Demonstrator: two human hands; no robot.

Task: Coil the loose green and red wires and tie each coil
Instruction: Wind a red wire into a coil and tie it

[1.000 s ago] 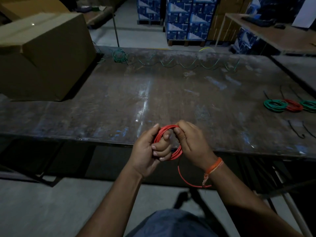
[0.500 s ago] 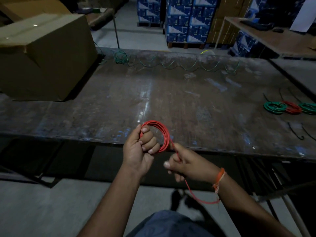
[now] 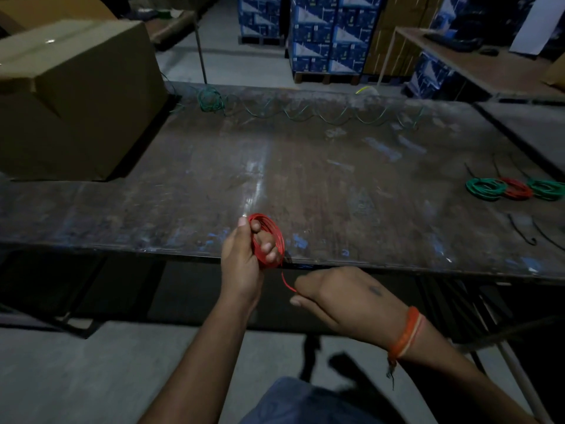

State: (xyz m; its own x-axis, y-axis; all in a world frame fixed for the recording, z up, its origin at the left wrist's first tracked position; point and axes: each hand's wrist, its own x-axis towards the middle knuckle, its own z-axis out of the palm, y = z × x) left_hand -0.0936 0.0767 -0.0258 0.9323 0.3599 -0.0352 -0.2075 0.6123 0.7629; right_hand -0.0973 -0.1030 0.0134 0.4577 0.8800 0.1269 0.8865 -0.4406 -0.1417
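One camera only, worn on the person's head, so no second view overlaps with it. It looks forward and down across the long worktable (image 3: pixel 305 179) from the table's near edge, standing height above it. The wide lens bends the table's edges outward. Both forearms reach in from the bottom of the frame, close to the lens. Beyond the table's far edge the view reaches stacked blue cartons (image 3: pixel 321 35); at the table's left end sits a cardboard box (image 3: pixel 76 96).

right green coil (image 3: pixel 550 189) cut off, right hand (image 3: pixel 339 298) grip hidden
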